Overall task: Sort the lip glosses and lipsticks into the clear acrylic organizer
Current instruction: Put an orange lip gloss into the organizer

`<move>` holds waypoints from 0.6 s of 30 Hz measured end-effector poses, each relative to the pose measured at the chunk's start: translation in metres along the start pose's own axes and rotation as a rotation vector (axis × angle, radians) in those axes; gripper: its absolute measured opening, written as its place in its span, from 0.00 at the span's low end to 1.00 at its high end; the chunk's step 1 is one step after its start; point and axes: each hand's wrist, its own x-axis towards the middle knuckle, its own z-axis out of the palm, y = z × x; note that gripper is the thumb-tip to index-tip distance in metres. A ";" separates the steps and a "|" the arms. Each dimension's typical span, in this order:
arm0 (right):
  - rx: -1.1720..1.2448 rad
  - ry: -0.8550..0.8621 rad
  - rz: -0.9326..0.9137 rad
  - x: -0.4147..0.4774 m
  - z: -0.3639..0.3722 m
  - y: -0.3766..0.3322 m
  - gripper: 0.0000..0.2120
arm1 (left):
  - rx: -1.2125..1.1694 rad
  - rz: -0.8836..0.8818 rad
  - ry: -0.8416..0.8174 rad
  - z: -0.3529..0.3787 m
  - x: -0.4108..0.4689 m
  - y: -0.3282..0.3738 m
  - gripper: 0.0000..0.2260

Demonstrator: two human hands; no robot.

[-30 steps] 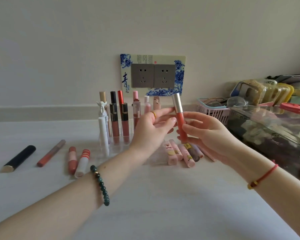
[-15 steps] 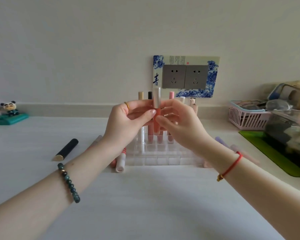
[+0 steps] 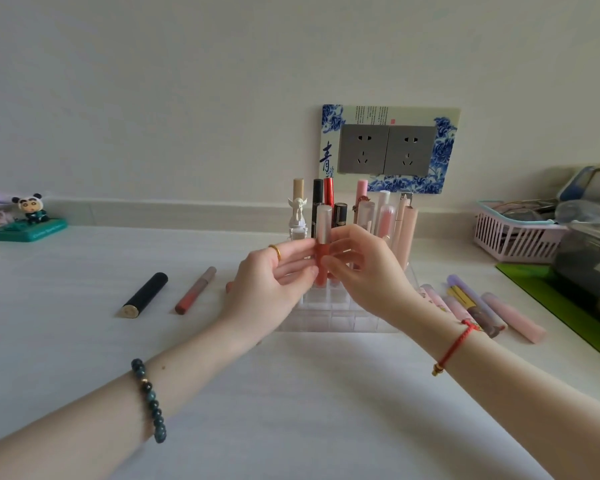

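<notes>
Coral lip gloss [image 3: 322, 263], silver cap up, was pinched upright by left hand [image 3: 269, 284] and right hand [image 3: 366, 277] together, over the clear acrylic organizer [image 3: 340, 318]; probably held vertical so it drops straight into a free front cell; back rows held tubes [image 3: 409, 230] already

Front rows of the clear acrylic organizer [image 3: 329, 315] are seen open; its back rows are crowded by upright tubes [image 3: 381, 216] (loose tubes [image 3: 513, 317] are strewn to its right).
</notes>
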 end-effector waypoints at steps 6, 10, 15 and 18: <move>-0.012 0.014 0.016 -0.001 0.004 0.007 0.11 | 0.053 -0.037 -0.031 0.001 -0.005 -0.004 0.16; -0.039 0.006 0.033 -0.002 0.005 0.007 0.12 | 0.124 -0.059 -0.020 0.002 -0.008 -0.006 0.14; -0.056 0.003 0.034 -0.002 0.004 0.006 0.13 | 0.111 -0.076 -0.021 0.001 -0.008 -0.008 0.14; -0.056 0.011 0.040 -0.002 0.003 0.005 0.13 | 0.099 -0.071 -0.034 -0.001 -0.007 -0.008 0.14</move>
